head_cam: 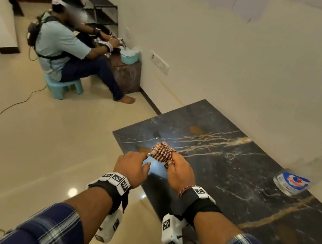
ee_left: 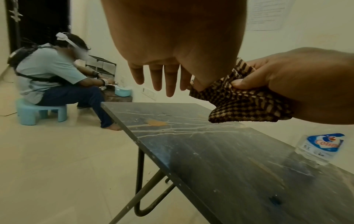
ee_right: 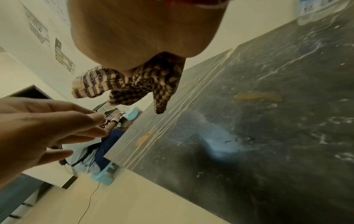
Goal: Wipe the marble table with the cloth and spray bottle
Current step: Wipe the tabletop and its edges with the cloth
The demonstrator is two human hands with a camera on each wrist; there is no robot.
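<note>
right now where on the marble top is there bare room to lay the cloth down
The marble table is bare between the hands and the spray bottle, and along the near stretch toward the person. The far-left corner is bare beyond the cloth, gripped in the right hand. It is crowded only at the bottle by the wall.

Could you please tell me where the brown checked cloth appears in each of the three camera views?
Head view: the brown checked cloth sits at centre, bunched in the right hand above the dark marble table.
Left wrist view: right of centre, gripped by the right hand.
Right wrist view: upper centre, hanging below the palm.
Shared landmark: the orange stain on the tabletop, beyond the cloth in every view.
</note>
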